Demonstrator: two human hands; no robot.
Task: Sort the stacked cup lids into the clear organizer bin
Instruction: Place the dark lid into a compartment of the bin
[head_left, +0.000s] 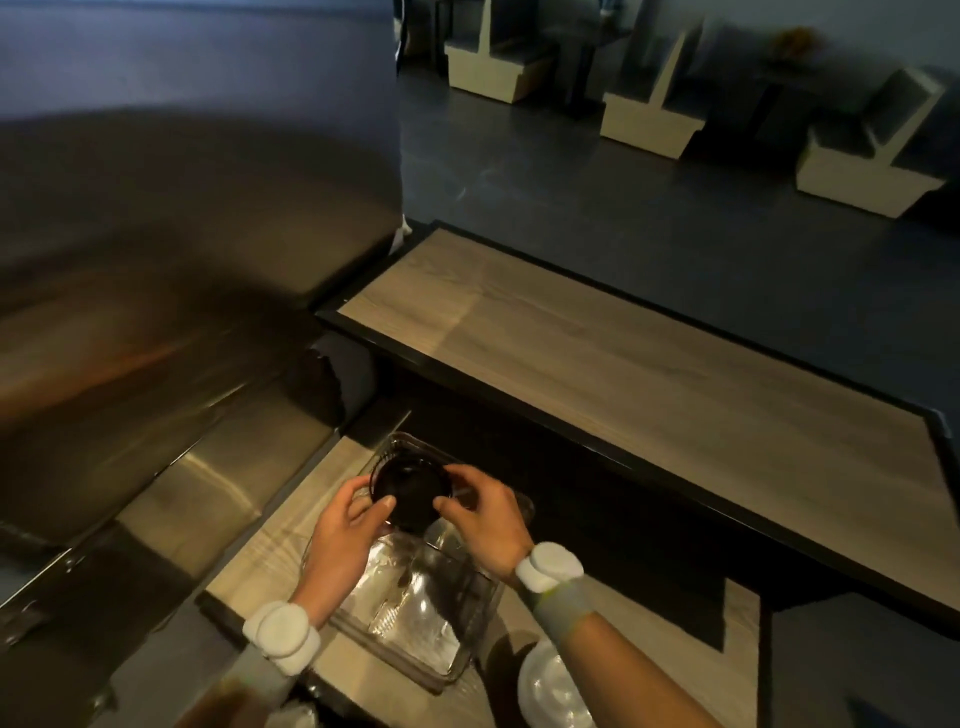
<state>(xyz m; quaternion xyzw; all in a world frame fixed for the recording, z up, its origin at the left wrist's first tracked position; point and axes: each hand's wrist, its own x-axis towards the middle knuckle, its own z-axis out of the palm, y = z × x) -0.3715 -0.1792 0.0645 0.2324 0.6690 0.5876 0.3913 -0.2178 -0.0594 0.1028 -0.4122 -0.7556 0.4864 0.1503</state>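
Note:
A round black cup lid stack (408, 493) is held between both hands above the far end of the clear organizer bin (415, 639). My left hand (348, 525) grips its left edge with thumb and fingers. My right hand (480, 512) pinches its right edge. The bin lies on a light wooden counter (260, 566) and its near compartments look see-through with nothing dark in them. A stack of white lids (550, 691) rests on the counter by my right forearm, partly hidden by it.
A long wooden shelf with a black frame (649, 384) runs beyond the bin. A steel surface (171, 499) lies to the left, blurred. Beige seats (649, 119) stand on the dark floor far back.

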